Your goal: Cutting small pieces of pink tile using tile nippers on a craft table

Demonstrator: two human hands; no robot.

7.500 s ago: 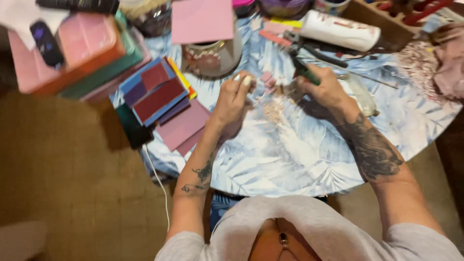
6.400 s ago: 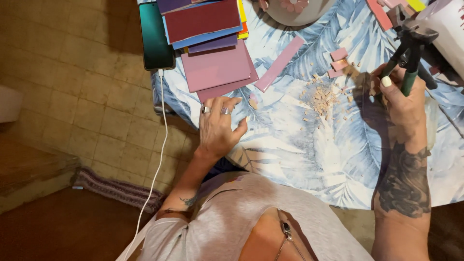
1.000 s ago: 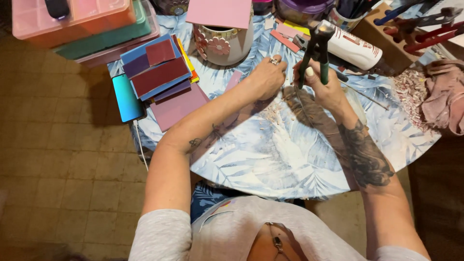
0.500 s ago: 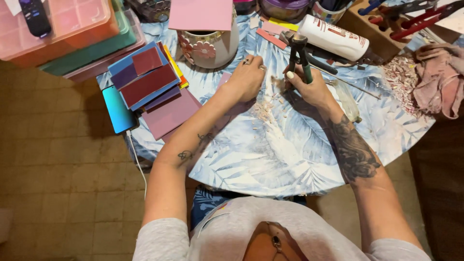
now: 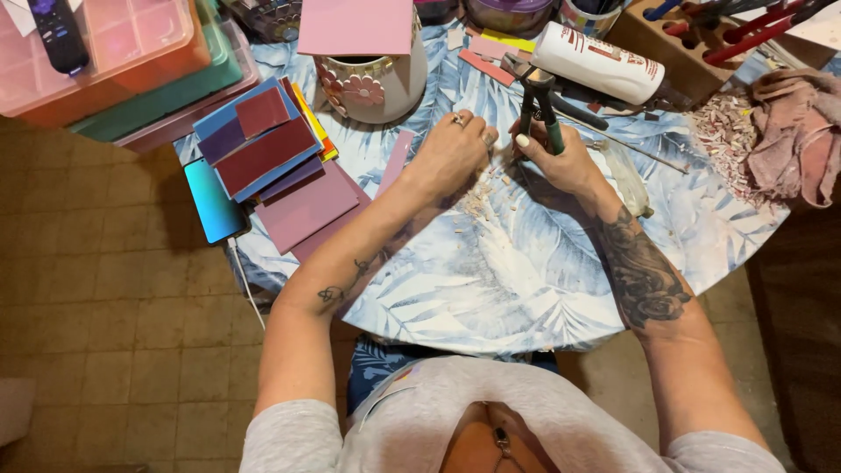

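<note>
- Fingers (image 5: 561,144) of the right hand (image 5: 561,162) wrapped tight round the green handles of the nippers (image 5: 539,109), tool upright, head pointing far. Fingers of the left hand (image 5: 451,153) curled in and pinched at the tips just beside the nipper head; whatever they hold is too small to make out.
- Both hands sit mid-desk over a scatter of pale chips (image 5: 477,201).
- Risk: left fingertips lie very close to the cutting head; a squeeze with a poor line could nip skin.
- Risk: a snapped fragment could fly up or off the desk; the chips already spread near and right suggest pieces travel.
- Risk: sharp chips lie under the left wrist; dragging the forearm across could scratch.
- Risk: phone (image 5: 215,201) hangs at the left edge on its cable; a nudge from the elbow could tip it to the floor.
- Desk (image 5: 491,289): round, covered in a blue-and-white leaf-print cloth, crowded at the far side.
- Far left: stacked coloured tiles (image 5: 272,158), red, purple and pink, and plastic boxes (image 5: 131,52) with a remote on top.
- Far centre: flowered pot (image 5: 372,79) under a pink sheet; white bottle (image 5: 596,61) lying on its side.
- Far right: a pile of offcuts (image 5: 723,140) and a pink rag (image 5: 797,136).
- Floor (image 5: 105,333): brown tile, dim light.
</note>
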